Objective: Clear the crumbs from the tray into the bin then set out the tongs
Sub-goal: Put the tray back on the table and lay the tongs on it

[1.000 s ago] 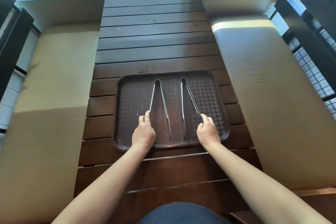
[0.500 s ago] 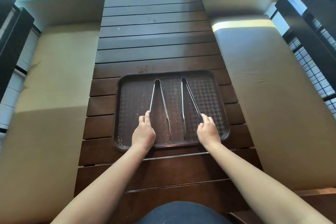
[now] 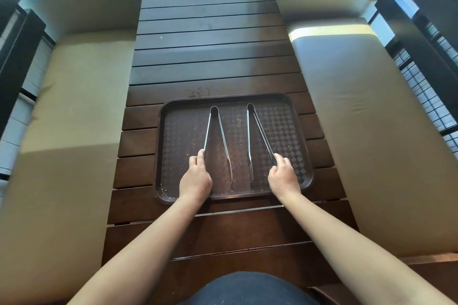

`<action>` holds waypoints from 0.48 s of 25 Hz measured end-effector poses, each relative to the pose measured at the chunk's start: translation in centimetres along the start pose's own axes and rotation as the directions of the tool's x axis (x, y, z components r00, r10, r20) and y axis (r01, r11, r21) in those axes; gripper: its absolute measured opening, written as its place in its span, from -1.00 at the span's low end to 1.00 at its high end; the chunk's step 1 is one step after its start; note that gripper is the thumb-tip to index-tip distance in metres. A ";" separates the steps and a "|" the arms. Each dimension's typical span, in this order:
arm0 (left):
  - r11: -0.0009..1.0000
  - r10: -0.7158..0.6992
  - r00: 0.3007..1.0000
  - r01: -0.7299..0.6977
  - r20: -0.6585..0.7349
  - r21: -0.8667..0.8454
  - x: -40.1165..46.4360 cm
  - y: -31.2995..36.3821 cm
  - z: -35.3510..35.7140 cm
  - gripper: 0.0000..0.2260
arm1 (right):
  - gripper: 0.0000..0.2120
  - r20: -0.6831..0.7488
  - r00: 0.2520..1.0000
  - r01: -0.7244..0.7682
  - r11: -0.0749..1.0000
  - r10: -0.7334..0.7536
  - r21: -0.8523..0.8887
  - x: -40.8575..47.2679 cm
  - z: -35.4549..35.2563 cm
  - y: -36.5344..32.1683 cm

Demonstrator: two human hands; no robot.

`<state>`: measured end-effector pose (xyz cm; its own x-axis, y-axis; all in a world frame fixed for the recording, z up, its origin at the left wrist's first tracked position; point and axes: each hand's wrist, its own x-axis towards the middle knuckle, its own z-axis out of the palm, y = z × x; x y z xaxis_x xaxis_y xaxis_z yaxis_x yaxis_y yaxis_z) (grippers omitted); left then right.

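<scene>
A dark slatted wooden table (image 3: 210, 52) runs away from the viewer between two tan cushioned benches (image 3: 74, 119), with pale window light along the far edge. On its near half sits a dark brown tray (image 3: 301, 129) with a checkered floor, pale crumbs (image 3: 239, 120) scattered over it. Two metal tongs lie on the tray side by side, hinged ends far, arms splayed toward the person. The left hand (image 3: 195, 179) rests on the outer arm of the left tongs (image 3: 224, 143), fingers curled close together around it; the inner arm lies free. The right hand (image 3: 283, 177) has its fingers (image 3: 281, 162) drawn together over the outer arm of the right tongs (image 3: 249, 141), the inner arm likewise untouched. How firmly either hand grips cannot be told.
</scene>
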<state>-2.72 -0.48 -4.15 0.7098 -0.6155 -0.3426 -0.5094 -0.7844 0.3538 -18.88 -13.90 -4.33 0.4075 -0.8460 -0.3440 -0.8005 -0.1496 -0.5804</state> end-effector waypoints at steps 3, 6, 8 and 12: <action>1.000 0.001 1.000 -0.001 -0.004 0.002 0.1 -0.1 0.1 -0.47 | -0.60 -0.002 1.000 0.004 1.000 -0.004 0.008 0.0 -0.1 0.0; 1.000 0.011 1.000 -0.011 -0.006 -0.004 0.1 -0.2 0.2 -0.47 | -0.59 -0.002 1.000 0.003 1.000 -0.003 0.011 0.0 -0.1 0.0; 1.000 0.016 1.000 -0.016 -0.007 0.002 0.1 -0.3 0.2 -0.47 | -0.59 0.000 1.000 0.005 1.000 -0.005 0.008 0.0 -0.2 0.0; 1.000 0.011 1.000 -0.011 -0.003 -0.002 0.0 -0.2 0.1 -0.47 | -0.59 -0.004 1.000 0.005 1.000 -0.005 0.015 0.1 -0.2 0.0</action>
<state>-2.69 -0.35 -4.26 0.7058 -0.6236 -0.3360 -0.5161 -0.7776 0.3591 -18.92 -14.04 -4.21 0.4102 -0.8470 -0.3382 -0.7915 -0.1464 -0.5934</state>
